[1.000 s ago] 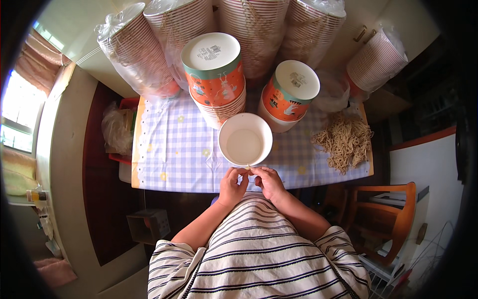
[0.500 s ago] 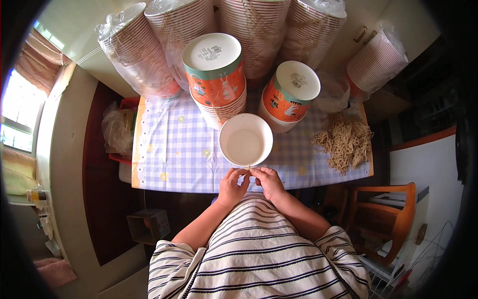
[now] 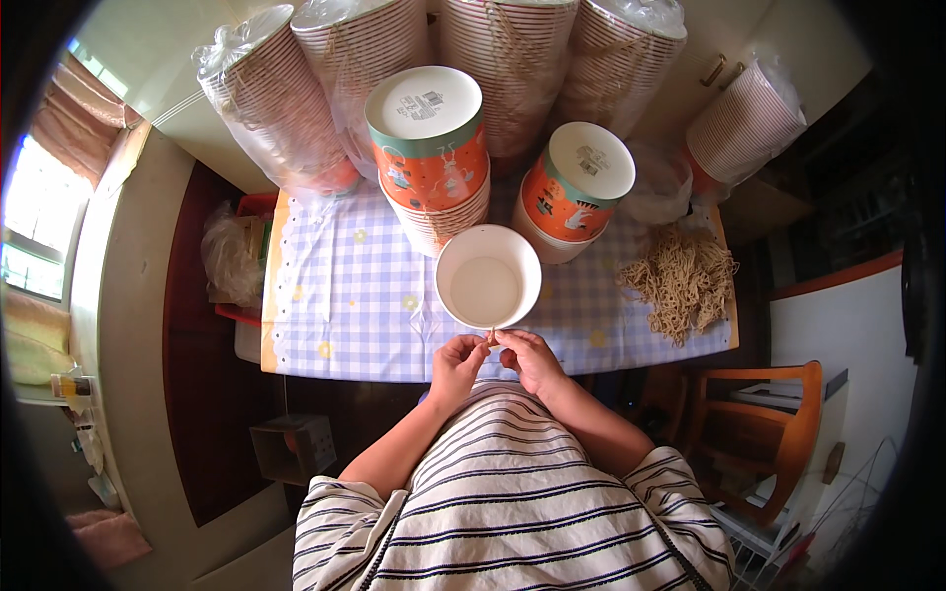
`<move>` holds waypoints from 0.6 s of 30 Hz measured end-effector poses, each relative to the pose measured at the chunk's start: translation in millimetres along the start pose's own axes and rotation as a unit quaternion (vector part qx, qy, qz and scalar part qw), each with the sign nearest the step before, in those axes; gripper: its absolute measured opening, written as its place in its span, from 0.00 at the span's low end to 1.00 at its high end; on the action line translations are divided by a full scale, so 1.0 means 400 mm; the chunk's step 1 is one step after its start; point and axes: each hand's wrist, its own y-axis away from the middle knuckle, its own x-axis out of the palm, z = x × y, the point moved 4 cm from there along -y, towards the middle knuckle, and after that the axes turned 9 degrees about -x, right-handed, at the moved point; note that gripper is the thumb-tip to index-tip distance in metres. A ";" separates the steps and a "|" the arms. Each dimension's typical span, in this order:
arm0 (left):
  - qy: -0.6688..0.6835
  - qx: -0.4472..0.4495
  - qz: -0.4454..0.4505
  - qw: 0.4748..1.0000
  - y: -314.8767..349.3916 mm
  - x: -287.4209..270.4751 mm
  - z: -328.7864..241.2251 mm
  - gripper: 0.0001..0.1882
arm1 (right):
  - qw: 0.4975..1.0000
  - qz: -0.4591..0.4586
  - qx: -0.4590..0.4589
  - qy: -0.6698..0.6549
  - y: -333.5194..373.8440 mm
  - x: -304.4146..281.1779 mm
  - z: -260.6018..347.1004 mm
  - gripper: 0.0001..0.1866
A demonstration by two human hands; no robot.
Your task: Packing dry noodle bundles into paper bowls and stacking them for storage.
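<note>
An open white paper bucket [image 3: 487, 285] stands mouth up near the table's front edge. At its near rim, a short bit of beige cord [image 3: 492, 336] shows between my fingertips. My left hand [image 3: 456, 368] pinches the cord from the left, thumb and forefinger pressed together. From the other side, my right hand [image 3: 533, 362] has its thumb and forefinger closed on the cord too, the other fingers curled. How the cord meets the bucket is too small to make out. A loose heap of beige cords [image 3: 680, 283] lies at the table's right edge.
Behind the bucket stand an upside-down stack of orange and green paper buckets [image 3: 432, 163] and a shorter one [image 3: 576, 187]. Several tall bagged bucket stacks [image 3: 505, 74] line the back. A checked tablecloth [image 3: 340, 295] covers the table. A wooden chair [image 3: 754, 424] is at right.
My fingers have shifted slightly at the bucket's near rim, the left hand turning a little. The bucket and stacks appear a touch further right in view. The pinch on the cord continues.
</note>
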 end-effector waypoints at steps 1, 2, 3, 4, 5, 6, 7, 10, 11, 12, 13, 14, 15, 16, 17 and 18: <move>0.000 0.000 0.000 1.000 0.000 -0.001 -0.002 0.04 | 1.000 0.016 0.014 -0.022 -0.001 0.004 -0.004 0.07; 0.007 -0.003 0.006 1.000 0.000 -0.001 -0.002 0.04 | 1.000 0.016 0.014 -0.022 -0.004 0.001 -0.010 0.07; 0.015 -0.005 0.011 1.000 0.000 -0.001 -0.003 0.04 | 0.999 0.019 0.010 -0.030 -0.007 -0.001 -0.016 0.07; 0.015 -0.005 0.011 1.000 0.001 -0.001 -0.003 0.04 | 0.999 0.022 0.006 -0.038 -0.007 0.000 -0.017 0.07; 0.017 -0.006 0.011 1.000 0.002 -0.002 -0.002 0.04 | 0.999 0.022 0.006 -0.038 -0.007 0.000 -0.017 0.07; 0.018 -0.007 0.012 1.000 0.002 -0.002 -0.002 0.04 | 0.999 0.021 0.004 -0.032 -0.006 0.000 -0.016 0.07; 0.018 -0.007 0.011 1.000 0.003 -0.003 -0.002 0.04 | 0.999 0.020 0.002 -0.025 -0.005 0.002 -0.014 0.06; 0.015 -0.008 0.005 1.000 0.005 -0.005 -0.004 0.05 | 1.000 0.024 -0.008 0.014 0.002 0.007 -0.008 0.07; 0.011 -0.010 0.002 1.000 0.005 -0.005 -0.007 0.05 | 1.000 0.024 -0.008 0.014 0.002 0.006 -0.011 0.07; 0.007 -0.012 0.000 1.000 0.006 -0.005 -0.009 0.05 | 0.998 0.040 -0.043 0.035 0.001 0.008 -0.010 0.07; 0.007 -0.012 0.000 1.000 0.006 -0.005 -0.011 0.05 | 0.994 0.056 -0.077 0.057 0.000 0.010 -0.008 0.07; 0.001 -0.014 0.000 1.000 0.007 -0.005 -0.012 0.05 | 0.994 0.056 -0.077 0.057 0.001 0.009 -0.011 0.07; -0.004 -0.016 0.001 1.000 0.006 -0.005 -0.013 0.05 | 0.992 0.059 -0.096 0.064 0.001 0.010 -0.010 0.07; -0.004 -0.016 0.001 1.000 0.006 -0.005 -0.013 0.05 | 0.989 0.063 -0.114 0.071 0.001 0.010 -0.009 0.07; -0.001 -0.018 0.007 1.000 0.006 -0.004 -0.013 0.06 | 0.989 0.063 -0.114 0.071 0.000 0.009 -0.012 0.07; 0.003 -0.020 0.012 1.000 0.005 -0.003 -0.012 0.06 | 0.984 0.059 -0.134 0.097 -0.002 0.007 -0.011 0.07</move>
